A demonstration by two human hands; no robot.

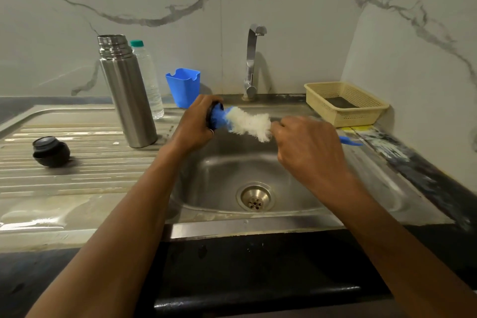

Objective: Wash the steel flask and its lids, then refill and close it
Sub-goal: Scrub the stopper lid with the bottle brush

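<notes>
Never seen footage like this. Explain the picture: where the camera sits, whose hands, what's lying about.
No machine here: one camera worn on a person's head looks down at their two bare hands over a steel sink. The left hand grips a blue-and-black lid; the right hand holds a bottle brush, its white bristles against that lid. On the draining board stands the open steel flask, a plastic bottle behind it; a black lid lies there too. Behind are a blue cup, the tap and a yellow basket.

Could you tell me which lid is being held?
The blue lid, gripped by the left hand over the sink; the black lid lies alone on the draining board.
</notes>
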